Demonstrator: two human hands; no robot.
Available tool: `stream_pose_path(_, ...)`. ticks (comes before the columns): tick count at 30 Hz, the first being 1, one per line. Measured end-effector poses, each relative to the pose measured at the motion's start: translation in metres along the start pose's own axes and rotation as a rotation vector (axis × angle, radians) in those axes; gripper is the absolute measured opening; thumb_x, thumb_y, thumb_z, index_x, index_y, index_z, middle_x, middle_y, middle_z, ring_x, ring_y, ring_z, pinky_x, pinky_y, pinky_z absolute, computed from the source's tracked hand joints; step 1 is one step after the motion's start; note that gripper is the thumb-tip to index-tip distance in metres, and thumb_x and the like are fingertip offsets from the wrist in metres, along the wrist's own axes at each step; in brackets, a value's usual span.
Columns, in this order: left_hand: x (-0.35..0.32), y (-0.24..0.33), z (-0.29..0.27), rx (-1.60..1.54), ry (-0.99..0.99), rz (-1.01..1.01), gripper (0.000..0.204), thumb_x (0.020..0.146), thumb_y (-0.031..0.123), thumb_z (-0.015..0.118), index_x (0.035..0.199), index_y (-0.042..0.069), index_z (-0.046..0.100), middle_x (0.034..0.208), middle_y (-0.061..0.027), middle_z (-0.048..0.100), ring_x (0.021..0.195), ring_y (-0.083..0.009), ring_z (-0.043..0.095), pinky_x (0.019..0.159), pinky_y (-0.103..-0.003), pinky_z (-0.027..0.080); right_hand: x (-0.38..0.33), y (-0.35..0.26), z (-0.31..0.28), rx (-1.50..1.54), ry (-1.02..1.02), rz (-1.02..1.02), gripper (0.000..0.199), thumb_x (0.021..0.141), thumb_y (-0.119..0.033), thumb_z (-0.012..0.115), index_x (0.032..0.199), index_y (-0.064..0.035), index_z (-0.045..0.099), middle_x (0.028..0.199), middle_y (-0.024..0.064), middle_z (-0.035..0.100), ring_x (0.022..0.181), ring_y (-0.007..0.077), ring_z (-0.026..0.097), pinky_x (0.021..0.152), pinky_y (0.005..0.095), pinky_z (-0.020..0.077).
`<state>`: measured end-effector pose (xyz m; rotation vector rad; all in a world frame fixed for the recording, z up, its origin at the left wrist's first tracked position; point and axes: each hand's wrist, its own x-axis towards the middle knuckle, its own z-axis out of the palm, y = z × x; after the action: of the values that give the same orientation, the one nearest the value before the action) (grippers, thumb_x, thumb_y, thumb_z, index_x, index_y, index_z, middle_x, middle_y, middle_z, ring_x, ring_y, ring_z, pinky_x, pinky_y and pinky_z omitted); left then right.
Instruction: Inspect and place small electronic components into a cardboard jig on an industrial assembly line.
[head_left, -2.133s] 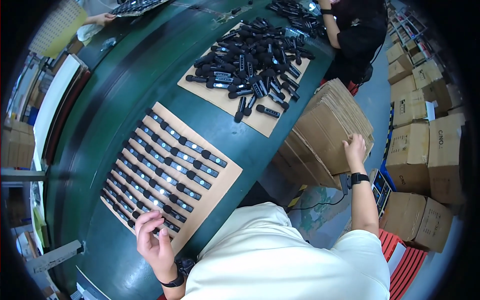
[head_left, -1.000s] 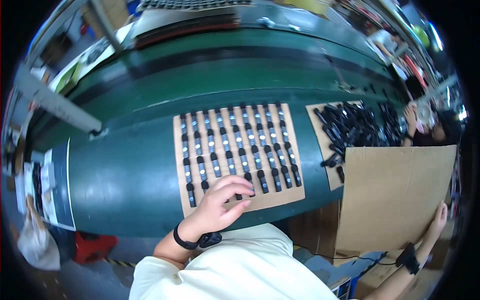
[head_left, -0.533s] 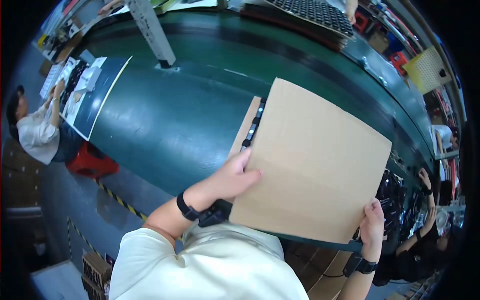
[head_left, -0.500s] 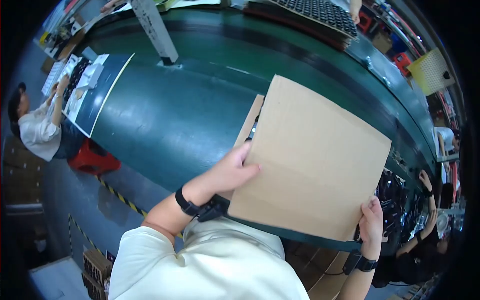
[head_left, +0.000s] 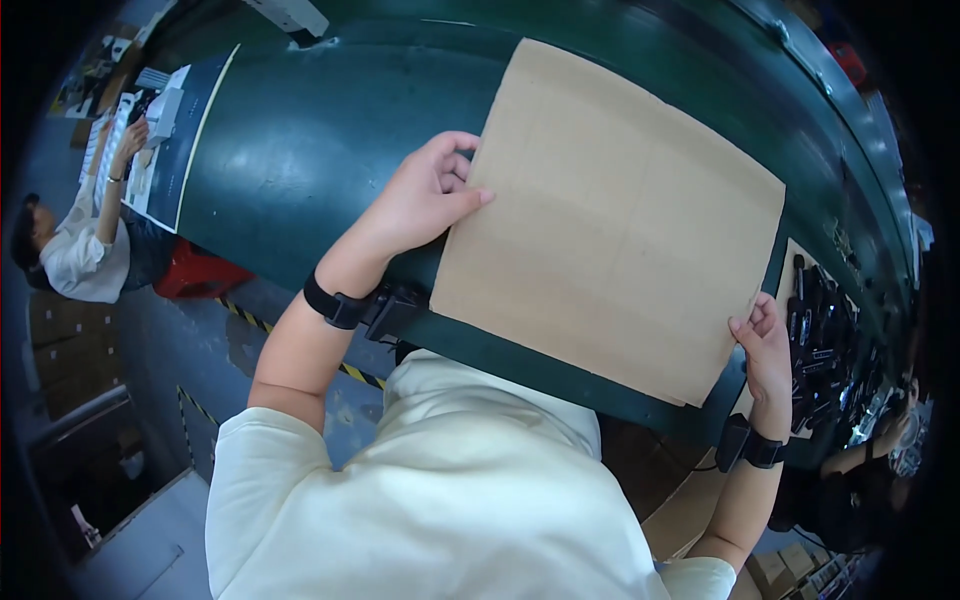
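Cardboard sheet (head_left: 610,215) gripped at opposite edges by left hand (head_left: 420,200) and right hand (head_left: 765,345).

Stacked brown cartons (head_left: 800,575), lower right

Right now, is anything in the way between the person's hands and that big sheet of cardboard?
Nothing visible. The left hand grips the cardboard sheet at its left edge and the right hand holds its lower right corner, over the green conveyor belt.
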<state>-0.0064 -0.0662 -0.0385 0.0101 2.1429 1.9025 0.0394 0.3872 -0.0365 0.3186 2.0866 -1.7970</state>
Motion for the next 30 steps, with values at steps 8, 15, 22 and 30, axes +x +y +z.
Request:
stream_pose_path(8,-0.007,0.000,-0.008,-0.008,-0.025,-0.030,0.045,0.089,0.000,0.064,0.130,-0.004,0.046,0.094,-0.0053,0.060,0.080,-0.0096,0.063,0.069,-0.023,0.051,-0.009,0.006,0.006,0.013,-0.008,0.009,0.033,0.086,0.000,0.068,0.115,-0.0046,0.051,0.104,0.0011,0.063,0.097,0.0097,0.058,0.091,0.0236,0.0436)
stream_pose_path(15,-0.001,-0.009,-0.016,0.158,-0.041,-0.021,0.048,0.088,0.004,0.066,0.131,-0.003,0.047,0.096,-0.0066,0.061,0.080,-0.0113,0.062,0.073,-0.025,0.052,-0.010,0.008,0.007,-0.055,0.001,0.019,0.039,0.085,-0.001,0.069,0.119,-0.0032,0.051,0.104,0.0006,0.062,0.095,0.0084,0.057,0.089,0.0219,0.0438)
stream_pose_path(22,-0.014,-0.014,-0.018,0.296,-0.007,0.086,0.056,0.087,0.007,0.068,0.137,-0.002,0.044,0.119,-0.0151,0.057,0.103,-0.0215,0.060,0.088,-0.034,0.052,-0.024,0.011,0.020,-0.153,0.077,-0.005,0.043,0.082,0.003,0.068,0.122,-0.0016,0.051,0.102,0.0003,0.059,0.087,0.0074,0.054,0.083,0.0212,0.0452)
stream_pose_path(30,-0.037,-0.019,0.001,0.063,-0.119,0.137,0.069,0.090,0.003,0.063,0.149,-0.002,0.028,0.149,-0.0212,0.036,0.138,-0.0291,0.039,0.110,-0.041,0.038,-0.031,0.019,0.024,-0.151,0.130,-0.025,0.048,0.079,0.007,0.069,0.122,-0.0027,0.051,0.096,-0.0003,0.056,0.080,0.0064,0.051,0.074,0.0198,0.0455)
